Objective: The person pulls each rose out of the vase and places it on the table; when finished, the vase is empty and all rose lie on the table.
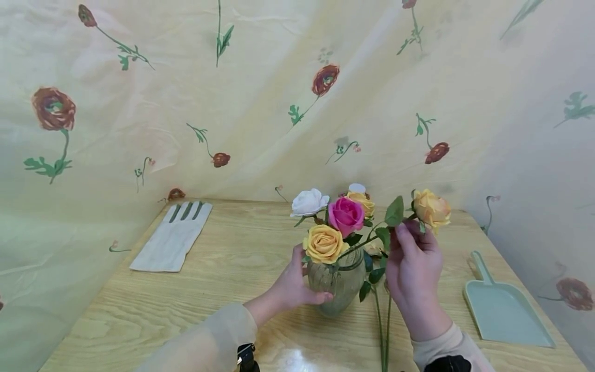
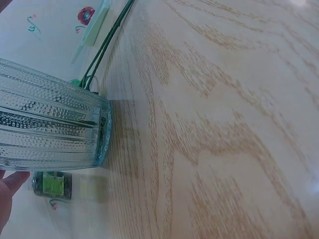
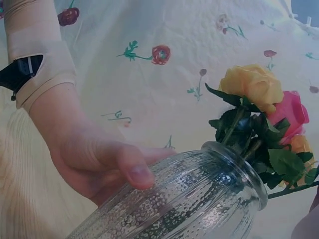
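Table (pale wood): vase, dustpan, jar, flat white piece.

And here's the clear, ribbed, dimpled glass vase, standing on the pale wooden tabletop, gripped at its side by the left hand! Crowding its mouth: a full white rose, a bright magenta rose, two yellow roses. Out right, a peach-yellow rose, leafy stem slanting down to the rim, pinched below its bloom by the right hand.
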`<move>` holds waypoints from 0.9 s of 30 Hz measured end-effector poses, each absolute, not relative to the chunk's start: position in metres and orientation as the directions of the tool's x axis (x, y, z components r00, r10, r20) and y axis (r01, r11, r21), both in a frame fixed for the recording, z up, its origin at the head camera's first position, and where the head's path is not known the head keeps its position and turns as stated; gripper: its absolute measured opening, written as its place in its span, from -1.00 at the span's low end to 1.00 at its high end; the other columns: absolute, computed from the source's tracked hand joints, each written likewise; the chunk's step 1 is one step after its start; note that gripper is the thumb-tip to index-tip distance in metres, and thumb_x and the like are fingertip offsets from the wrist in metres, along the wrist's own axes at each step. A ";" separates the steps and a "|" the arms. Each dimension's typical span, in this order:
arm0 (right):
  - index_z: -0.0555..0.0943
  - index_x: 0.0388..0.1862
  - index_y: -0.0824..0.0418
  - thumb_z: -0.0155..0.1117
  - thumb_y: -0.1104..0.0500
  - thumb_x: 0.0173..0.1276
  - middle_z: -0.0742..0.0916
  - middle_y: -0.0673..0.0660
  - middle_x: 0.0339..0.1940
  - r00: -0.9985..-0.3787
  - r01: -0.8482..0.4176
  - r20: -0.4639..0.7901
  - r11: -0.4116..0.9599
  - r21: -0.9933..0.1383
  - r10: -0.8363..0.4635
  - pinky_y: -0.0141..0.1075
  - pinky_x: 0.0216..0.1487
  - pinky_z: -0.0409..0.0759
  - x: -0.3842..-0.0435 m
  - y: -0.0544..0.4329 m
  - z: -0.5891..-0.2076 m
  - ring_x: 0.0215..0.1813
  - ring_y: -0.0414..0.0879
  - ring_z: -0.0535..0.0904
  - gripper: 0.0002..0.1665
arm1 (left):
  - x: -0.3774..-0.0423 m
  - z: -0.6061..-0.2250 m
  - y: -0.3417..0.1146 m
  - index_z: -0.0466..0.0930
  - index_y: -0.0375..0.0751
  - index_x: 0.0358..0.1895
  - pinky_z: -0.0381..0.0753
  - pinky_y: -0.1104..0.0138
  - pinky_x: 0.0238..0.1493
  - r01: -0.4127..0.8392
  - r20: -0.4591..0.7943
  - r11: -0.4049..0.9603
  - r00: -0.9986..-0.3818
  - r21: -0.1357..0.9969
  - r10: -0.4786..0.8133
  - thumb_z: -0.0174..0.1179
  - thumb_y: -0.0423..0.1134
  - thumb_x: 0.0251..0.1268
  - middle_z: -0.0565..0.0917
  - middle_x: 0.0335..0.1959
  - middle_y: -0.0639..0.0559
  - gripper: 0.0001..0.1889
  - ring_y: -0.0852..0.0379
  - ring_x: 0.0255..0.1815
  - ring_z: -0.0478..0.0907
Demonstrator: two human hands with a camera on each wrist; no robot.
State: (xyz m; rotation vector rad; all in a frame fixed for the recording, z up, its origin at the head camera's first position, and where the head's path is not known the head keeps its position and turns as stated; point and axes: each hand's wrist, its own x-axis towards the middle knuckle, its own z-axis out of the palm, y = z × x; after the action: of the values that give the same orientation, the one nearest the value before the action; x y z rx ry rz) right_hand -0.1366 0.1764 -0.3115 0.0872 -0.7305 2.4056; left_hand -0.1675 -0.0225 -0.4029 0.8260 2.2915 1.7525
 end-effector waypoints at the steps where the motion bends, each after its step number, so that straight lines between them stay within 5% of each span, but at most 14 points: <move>1: 0.49 -0.44 0.41 0.20 0.55 0.17 0.56 0.19 -0.36 -0.805 -0.582 0.224 -0.661 -0.473 0.549 -0.34 -0.25 0.54 -0.137 0.177 -0.311 -0.31 -0.01 0.54 -0.88 | -0.168 -0.403 -0.022 -0.11 -0.10 0.36 0.33 0.05 0.20 0.340 0.218 0.168 -0.838 0.925 0.500 0.49 -0.20 -0.19 0.21 0.30 -0.08 0.07 0.00 0.32 0.17; 13: 0.46 -0.43 0.45 0.19 0.55 0.19 0.56 0.24 -0.44 -0.768 -0.621 0.121 -0.687 -0.378 0.629 -0.33 -0.47 0.50 -0.139 0.197 -0.302 -0.49 -0.01 0.47 -0.90 | -0.166 -0.406 -0.021 -0.09 -0.08 0.33 0.33 0.06 0.21 0.326 0.212 0.155 -0.841 0.932 0.498 0.50 -0.22 -0.23 0.26 0.27 -0.10 0.06 -0.06 0.26 0.25; 27: 0.41 -0.24 0.38 0.15 0.50 0.25 0.56 0.21 -0.34 -0.790 -0.574 -0.025 -0.753 -0.322 0.613 -0.28 -0.43 0.53 -0.141 0.227 -0.297 -0.45 -0.01 0.47 -0.85 | -0.168 -0.406 -0.021 -0.11 -0.04 0.32 0.31 0.02 0.22 0.360 0.248 0.142 -0.830 0.922 0.500 0.50 -0.21 -0.23 0.25 0.29 -0.09 0.06 -0.07 0.30 0.23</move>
State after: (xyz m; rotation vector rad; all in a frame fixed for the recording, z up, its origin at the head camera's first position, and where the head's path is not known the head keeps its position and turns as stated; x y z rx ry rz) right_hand -0.1412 0.2267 -0.2969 -0.1699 -0.3957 2.4572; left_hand -0.1678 -0.0205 -0.4065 0.8647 2.2810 1.7859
